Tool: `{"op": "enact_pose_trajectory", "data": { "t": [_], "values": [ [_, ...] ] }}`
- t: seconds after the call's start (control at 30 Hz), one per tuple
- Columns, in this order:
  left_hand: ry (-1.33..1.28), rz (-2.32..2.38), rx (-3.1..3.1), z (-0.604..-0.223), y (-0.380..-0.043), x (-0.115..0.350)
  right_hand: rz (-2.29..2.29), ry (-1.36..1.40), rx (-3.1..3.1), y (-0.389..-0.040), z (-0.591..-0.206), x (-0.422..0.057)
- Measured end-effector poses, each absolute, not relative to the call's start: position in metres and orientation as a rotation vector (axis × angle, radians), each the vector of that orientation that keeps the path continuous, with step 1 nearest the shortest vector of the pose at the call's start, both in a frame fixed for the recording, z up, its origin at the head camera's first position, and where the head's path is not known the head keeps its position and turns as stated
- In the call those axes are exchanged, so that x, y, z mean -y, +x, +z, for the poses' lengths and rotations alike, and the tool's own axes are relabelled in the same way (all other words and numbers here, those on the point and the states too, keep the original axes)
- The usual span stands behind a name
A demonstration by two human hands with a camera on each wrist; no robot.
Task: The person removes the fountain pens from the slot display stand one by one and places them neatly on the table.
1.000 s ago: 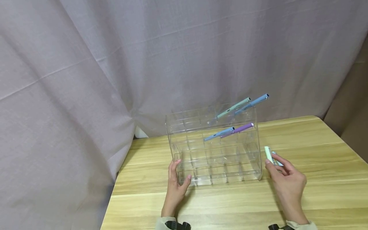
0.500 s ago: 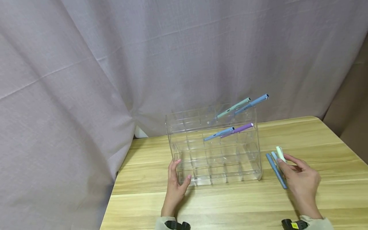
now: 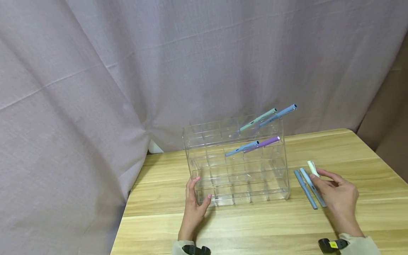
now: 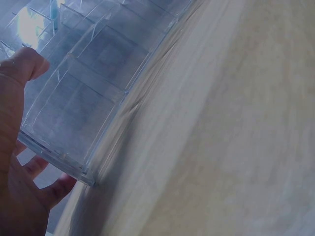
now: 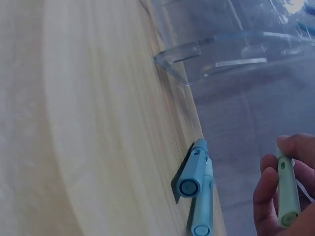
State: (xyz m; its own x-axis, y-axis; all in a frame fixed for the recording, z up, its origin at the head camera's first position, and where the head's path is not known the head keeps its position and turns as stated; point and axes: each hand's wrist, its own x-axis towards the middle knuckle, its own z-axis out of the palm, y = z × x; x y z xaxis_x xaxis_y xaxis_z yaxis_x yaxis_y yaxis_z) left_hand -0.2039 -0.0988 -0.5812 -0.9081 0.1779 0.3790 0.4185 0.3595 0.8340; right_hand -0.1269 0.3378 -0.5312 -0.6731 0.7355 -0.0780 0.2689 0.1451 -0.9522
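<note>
A clear tiered pen rack [image 3: 242,194] stands on the wooden table. My left hand [image 3: 193,209] grips its front left corner, thumb at the front and fingers round the side panel, as the left wrist view also shows. To the right of the rack, my right hand [image 3: 339,196] pinches a pale green pen [image 3: 313,168] between thumb and fingers; its barrel [image 5: 288,191] shows in the right wrist view. Beside that hand, a grey-blue pen [image 3: 306,190] and a light blue pen [image 3: 310,182] lie side by side on the table.
In the rack's upper tiers lean a green pen [image 3: 259,119], a blue pen [image 3: 282,114], another blue pen [image 3: 242,148] and a purple pen [image 3: 267,141]. A grey curtain [image 3: 204,63] hangs behind the table [image 3: 255,230].
My right hand has moved right, away from the rack. The grey-blue and light blue pens now lie separately on the table, while the pale green one stays in my fingers. The left hand holds still.
</note>
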Motion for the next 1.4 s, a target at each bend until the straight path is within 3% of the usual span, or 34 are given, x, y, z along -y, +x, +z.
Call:
{"op": "enact_pose_trajectory", "data": {
  "t": [0.4,0.83,1.4],
  "values": [
    [-0.527,-1.589,2.412,-0.58,-0.203,0.099,1.971,-0.82,1.812,-0.133,-0.543,-0.368],
    [-0.541,-1.572,2.407,-0.58,-0.203,0.099,1.444,-0.85,2.266,-0.146,-0.565,-0.38],
    [-0.548,-1.583,2.399,-0.58,-0.203,0.099,1.213,-0.929,2.456,-0.15,-0.568,-0.379]
  ]
}}
